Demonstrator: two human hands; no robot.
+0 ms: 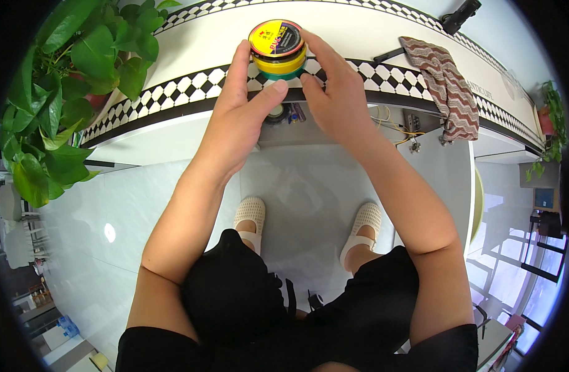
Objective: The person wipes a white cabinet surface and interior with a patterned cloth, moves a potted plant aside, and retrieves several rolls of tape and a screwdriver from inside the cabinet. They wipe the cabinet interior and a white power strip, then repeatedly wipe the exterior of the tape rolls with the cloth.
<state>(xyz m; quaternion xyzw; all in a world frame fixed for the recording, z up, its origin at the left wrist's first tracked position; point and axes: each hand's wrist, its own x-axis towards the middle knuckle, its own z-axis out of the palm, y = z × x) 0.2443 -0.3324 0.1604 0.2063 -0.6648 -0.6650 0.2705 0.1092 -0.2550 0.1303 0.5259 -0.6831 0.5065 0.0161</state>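
A short stack of PVC electrical tape rolls (279, 49) is at the patterned front border of the white tabletop. Its top roll has a yellow and black printed label; black, yellow and green layers show below. My left hand (240, 104) is at the stack's left side, fingers along it and thumb near its lower front edge. Around the right side curves my right hand (338, 88), with the index fingertip at the upper rim and the thumb low by the green layer. The stack is held between both hands. Its far side and underside are hidden.
A leafy potted plant (93, 56) stands left. A brown zigzag-patterned cloth (445, 79) hangs over the right front edge, beside a black strap-like object (389, 56). An open compartment below the top holds a dark roll (276, 114) and cables (391, 122). A black device (461, 16) lies far right.
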